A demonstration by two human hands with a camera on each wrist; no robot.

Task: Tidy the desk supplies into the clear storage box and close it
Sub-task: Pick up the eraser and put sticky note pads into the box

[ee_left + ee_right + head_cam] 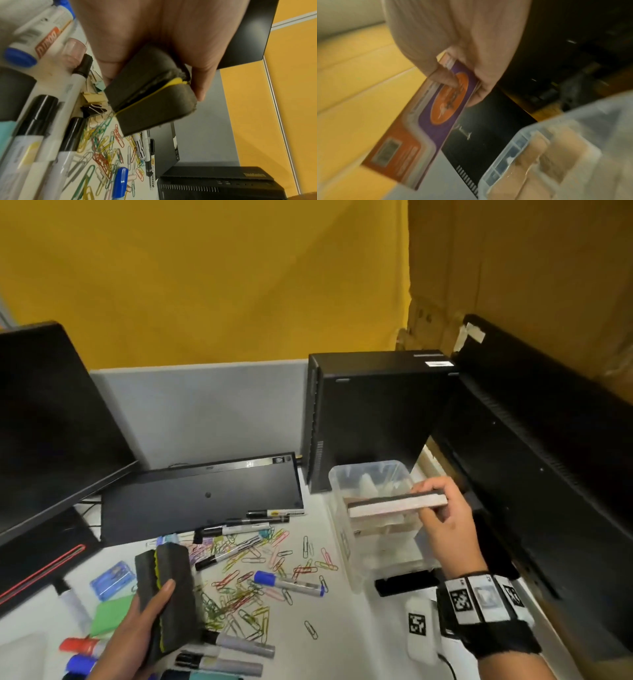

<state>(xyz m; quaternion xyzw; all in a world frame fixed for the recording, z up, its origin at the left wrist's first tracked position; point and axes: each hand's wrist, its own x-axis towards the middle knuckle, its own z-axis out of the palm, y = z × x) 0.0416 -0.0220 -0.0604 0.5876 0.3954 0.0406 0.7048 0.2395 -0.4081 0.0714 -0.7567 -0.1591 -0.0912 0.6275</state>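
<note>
We hold flat eraser (397, 503) pinched in right hand (445, 529) over open clear storage box (373, 508), partly filled. Left hand (144, 628) grips dark eraser (168, 587). Markers (291, 582), paper clips (239, 594) remain on bench (359, 638); closing not yet done.

No print reads clearly; a marker (46, 39) bears blurred red lettering, too smeared to read.

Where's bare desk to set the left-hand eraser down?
Bare white desk lies near the front edge, between the coloured paper-clip scatter and the white tagged device. Crowded: black-capped markers beside the left hand gripping the black foam eraser; the clear plastic storage box already holds things.
</note>
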